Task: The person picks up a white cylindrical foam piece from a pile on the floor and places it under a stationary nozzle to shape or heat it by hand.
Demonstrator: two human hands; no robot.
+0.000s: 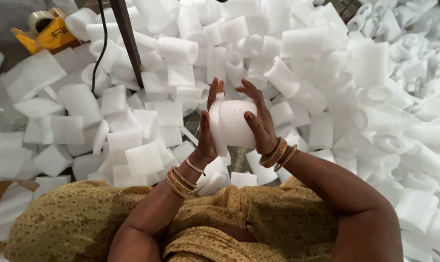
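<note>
Nearest the camera is the person's lap, draped in mustard-yellow patterned cloth (79, 218), with both forearms rising from it and gold bangles (181, 182) on each wrist. The hands meet in front of the chest around one white foam sheet piece (232, 121) — the left hand (207, 128) flat against its left edge, the right hand (259, 119) pressed on its right face, fingers spread. The hands are closed on the foam from both sides, and it sits curved between the palms, held up in the air above the heap.

As a judgement: the piece looks part-way bent into a tube — rounded, yet not as tight as the finished rolls. To the left lie flat foam squares (142, 157), too many to count, dozens at least. To the right and top spreads a far larger pile of rolled foam tubes (283, 75), well over a hundred by the look of it. So a large share appears already rolled, with a sizeable flat stack left.

One dark slanted post (127, 43) with one black cable beside it stands at upper left; one yellow tape dispenser (47, 31) sits in the corner.
</note>
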